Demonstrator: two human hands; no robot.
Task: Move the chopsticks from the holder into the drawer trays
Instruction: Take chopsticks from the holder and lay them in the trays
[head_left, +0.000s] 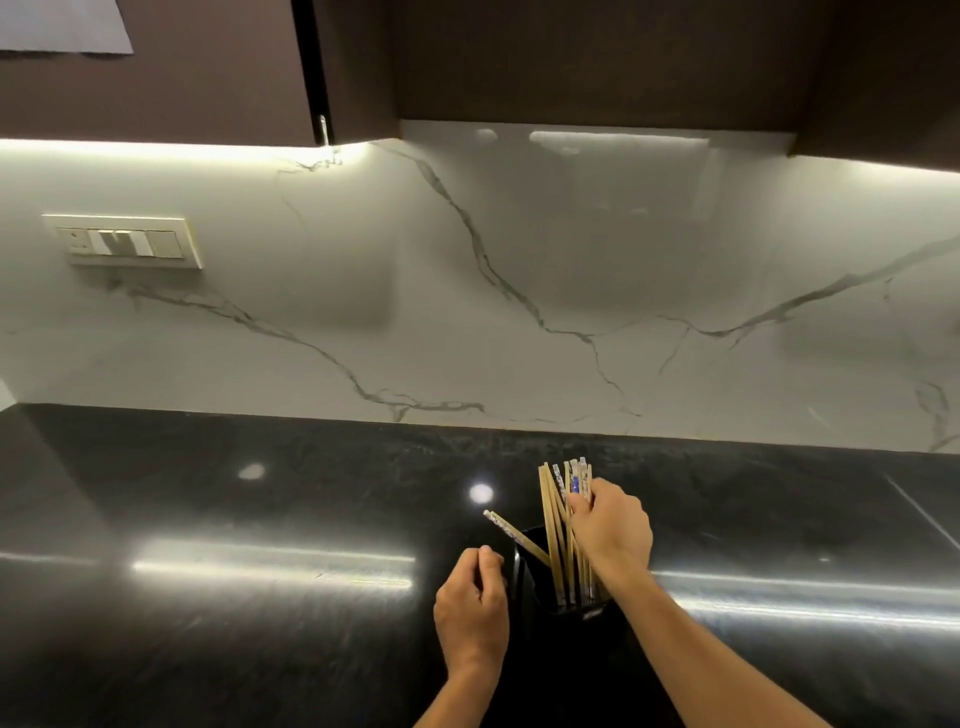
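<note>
A black holder (524, 577) stands on the glossy black counter, low in the middle of the view. Several wooden chopsticks (555, 525) with patterned tops stick up out of it. My right hand (610, 525) grips a bundle of them near their tops. One chopstick (514, 535) leans out to the left, apart from the bundle. My left hand (474, 608) sits at the holder's left side with its fingers curled by the rim; whether it grips the holder is unclear. No drawer or tray is in view.
The black counter (260, 519) runs left and right and reflects strip lights. Behind it rises a white marble backsplash (467, 312) with a switch plate (124, 241) at left. Dark wall cabinets (571, 62) hang above.
</note>
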